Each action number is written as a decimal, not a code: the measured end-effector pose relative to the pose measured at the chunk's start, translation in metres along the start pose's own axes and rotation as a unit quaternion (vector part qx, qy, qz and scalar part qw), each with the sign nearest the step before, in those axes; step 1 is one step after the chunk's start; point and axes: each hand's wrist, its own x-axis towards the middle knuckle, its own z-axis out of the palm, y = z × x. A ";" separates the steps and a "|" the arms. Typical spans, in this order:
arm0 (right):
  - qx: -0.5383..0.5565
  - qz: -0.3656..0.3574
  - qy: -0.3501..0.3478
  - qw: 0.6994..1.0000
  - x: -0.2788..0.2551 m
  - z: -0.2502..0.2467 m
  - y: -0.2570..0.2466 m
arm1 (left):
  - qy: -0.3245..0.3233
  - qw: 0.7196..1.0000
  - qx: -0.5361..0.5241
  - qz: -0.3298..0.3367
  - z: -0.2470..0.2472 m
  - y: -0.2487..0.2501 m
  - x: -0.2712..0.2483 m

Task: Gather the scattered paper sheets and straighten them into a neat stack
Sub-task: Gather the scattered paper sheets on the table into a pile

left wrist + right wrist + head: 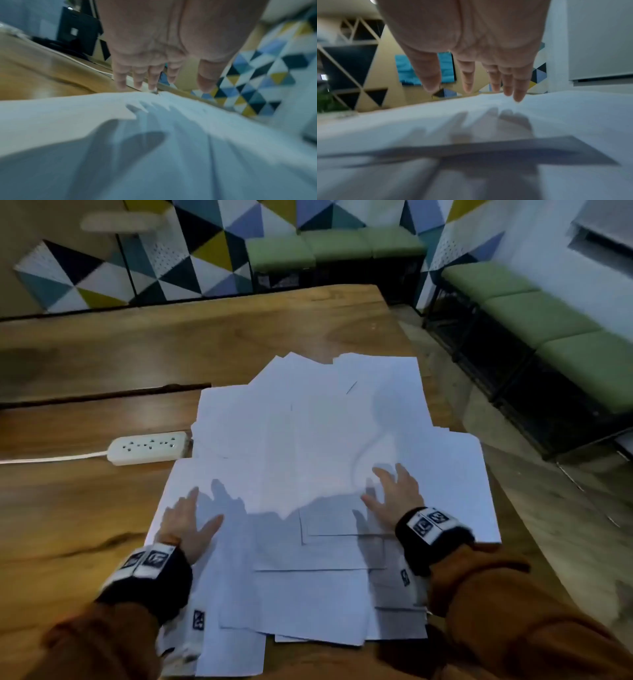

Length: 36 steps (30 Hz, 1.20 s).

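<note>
Head view: wooden table (239, 337) across most of the frame, white paper sheets (325, 440) fanned over its near right part in an overlapping sprawl, edges pointing every way, nothing squared yet. White power strip (149, 447) just beside the sheets' left edge. Left hand (188, 522) low over the near-left sheets, right hand (394, 498) over the middle-right ones, fingers (152, 77) straight and spread, holding nothing. Shadows under both palms in the wrist views, so probably hovering rather than pressing (blur makes contact hard to judge). Risks from here: sweeping inward too fast, buckling or creasing the top sheets; dragging only the upper layer, leaving lower ones behind; nudging the far-right sheets off the table edge; catching the power strip.
</note>
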 end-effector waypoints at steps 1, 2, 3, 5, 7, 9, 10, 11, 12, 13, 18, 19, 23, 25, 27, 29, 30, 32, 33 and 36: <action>-0.052 0.018 -0.029 0.998 0.005 0.002 -0.002 | -0.031 0.997 0.062 -0.027 0.005 0.005 0.005; -0.102 0.028 -0.058 0.993 0.008 0.002 -0.004 | -0.063 0.991 0.113 -0.045 0.010 0.009 0.007; -0.137 0.032 -0.088 0.986 0.010 0.004 -0.003 | -0.083 0.984 0.151 -0.050 0.016 0.012 0.011; -0.159 0.022 -0.127 0.979 0.009 0.010 0.000 | -0.075 0.981 0.175 -0.045 0.027 0.022 0.014; -0.170 -0.006 -0.150 0.974 0.001 0.015 -0.001 | -0.069 0.980 0.181 -0.048 0.038 0.038 0.018; -0.180 -0.044 -0.170 0.968 -0.011 0.019 -0.009 | -0.073 0.981 0.175 -0.041 0.044 0.061 0.023; -0.177 -0.061 -0.190 0.964 -0.014 0.022 -0.014 | -0.091 0.982 0.160 -0.037 0.049 0.071 0.029; -0.160 -0.072 -0.191 0.966 -0.018 0.021 -0.019 | -0.094 0.986 0.136 -0.027 0.046 0.079 0.032; -0.127 -0.069 -0.172 0.974 -0.019 0.019 -0.020 | -0.090 0.990 0.106 -0.014 0.042 0.079 0.041; -0.068 -0.038 -0.128 0.989 -0.016 0.013 -0.018 | -0.082 0.994 0.075 -0.010 0.035 0.078 0.051; 0.158 0.195 0.067 0.966 0.012 -0.020 0.034 | 0.007 0.987 0.015 -0.160 -0.004 0.047 0.069; 0.166 0.200 0.049 0.964 0.015 -0.020 0.036 | 0.000 0.985 -0.010 -0.174 -0.006 0.046 0.069; 0.218 0.152 -0.008 0.964 0.015 -0.004 0.011 | -0.042 0.989 -0.086 -0.117 -0.003 0.056 0.064; 0.206 0.101 -0.035 0.973 0.010 0.007 -0.008 | -0.051 0.985 -0.130 -0.104 0.003 0.063 0.055; 0.174 0.043 -0.077 0.981 0.005 0.018 -0.022 | -0.056 0.980 -0.167 -0.089 0.012 0.065 0.046; 0.181 0.024 -0.072 0.981 0.004 0.016 -0.021 | -0.047 0.976 -0.203 -0.068 0.020 0.062 0.039; 0.208 0.042 -0.024 0.977 0.005 0.008 -0.016 | -0.039 0.972 -0.226 -0.059 0.025 0.055 0.040; 0.214 0.147 0.132 0.957 0.010 -0.018 0.011 | -0.042 0.963 -0.257 -0.069 0.025 0.047 0.041; 0.178 0.222 0.187 0.940 0.012 -0.033 0.030 | -0.055 0.957 -0.276 -0.077 0.028 0.038 0.047; 0.112 0.400 0.167 0.894 0.008 -0.063 0.085 | -0.097 0.925 -0.363 -0.055 0.030 0.037 0.047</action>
